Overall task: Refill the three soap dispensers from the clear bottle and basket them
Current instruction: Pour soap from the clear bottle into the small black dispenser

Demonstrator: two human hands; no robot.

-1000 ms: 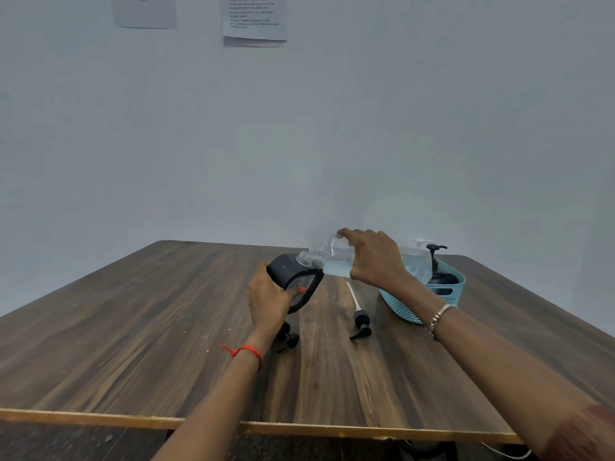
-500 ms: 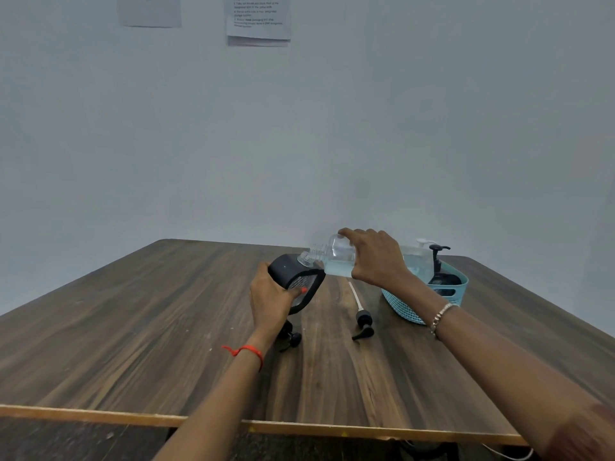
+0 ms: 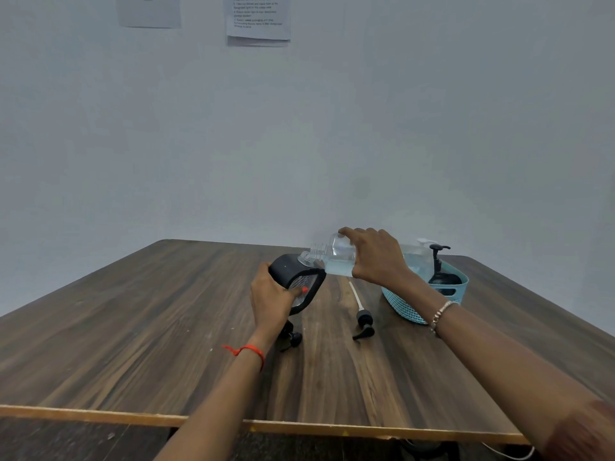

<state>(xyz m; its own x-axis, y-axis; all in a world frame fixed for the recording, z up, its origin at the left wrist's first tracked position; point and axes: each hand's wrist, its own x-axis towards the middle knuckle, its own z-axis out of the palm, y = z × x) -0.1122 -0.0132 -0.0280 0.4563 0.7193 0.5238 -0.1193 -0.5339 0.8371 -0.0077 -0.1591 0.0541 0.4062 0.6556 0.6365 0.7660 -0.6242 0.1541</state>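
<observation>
My left hand grips a black soap dispenser, tilted toward the right over the table. My right hand holds the clear bottle almost level, its open neck touching the dispenser's mouth, with pale liquid in its lower side. A loose black pump with a white tube lies on the table between my arms. Another black pump part lies under my left wrist. The teal basket at the right holds a black pump dispenser and a clear one with a white pump, partly hidden by my right hand.
The dark wooden table has its front edge near me and its far edge against a pale wall. Two paper sheets hang high on the wall. A white cable hangs below the table's front right.
Both hands, the dispenser and the bottle stay almost in the same pose. The view has tipped slightly, nothing else has shifted.
</observation>
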